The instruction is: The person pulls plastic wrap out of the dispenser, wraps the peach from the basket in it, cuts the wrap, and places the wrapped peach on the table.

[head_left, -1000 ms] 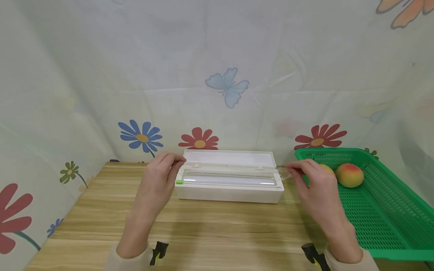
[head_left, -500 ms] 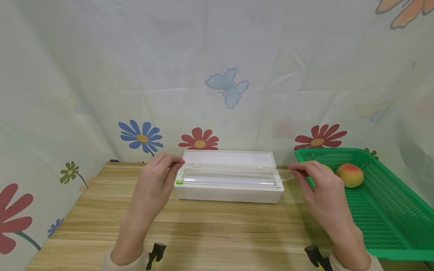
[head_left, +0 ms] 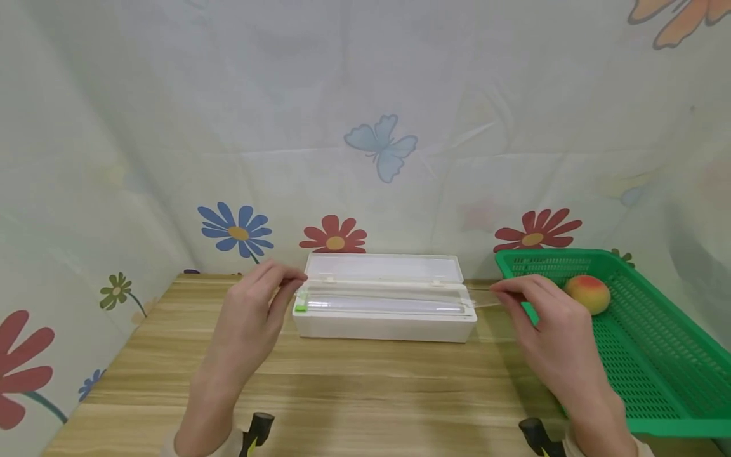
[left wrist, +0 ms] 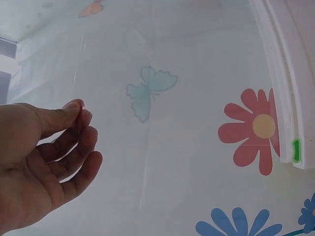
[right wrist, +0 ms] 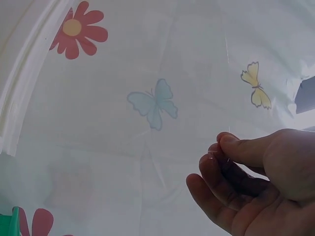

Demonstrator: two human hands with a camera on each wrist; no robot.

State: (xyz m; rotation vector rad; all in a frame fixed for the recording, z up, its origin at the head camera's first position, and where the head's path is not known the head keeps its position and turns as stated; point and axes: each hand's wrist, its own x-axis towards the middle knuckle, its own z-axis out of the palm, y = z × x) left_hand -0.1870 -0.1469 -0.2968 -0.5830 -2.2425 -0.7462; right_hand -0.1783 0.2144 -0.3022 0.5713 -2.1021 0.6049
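Observation:
A white cling film dispenser box [head_left: 382,329] stands on the table with its lid [head_left: 385,268] raised at the back. Thin clear cling film [head_left: 484,298] stretches over the box between my two hands. At its left corner my left hand [head_left: 251,311] pinches the film between thumb and index finger; the same left hand [left wrist: 54,152] shows the pinch in the left wrist view. Past the box's right end, my right hand [head_left: 554,330] pinches the opposite corner, with the right hand's [right wrist: 246,177] other fingers curled loosely. A small green slider [head_left: 301,309] sits at the box's left end.
On the right stands a green plastic basket [head_left: 674,428] with a red-yellow peach [head_left: 588,294] inside. The wooden table [head_left: 365,387] extends in front of the box. Directly behind it hangs a flower-printed cloth [head_left: 388,209].
My hands have drawn slightly apart and down toward me, still pinching the cling film. A second peach, partly visible before, is now hidden behind my right hand. The box stays in place.

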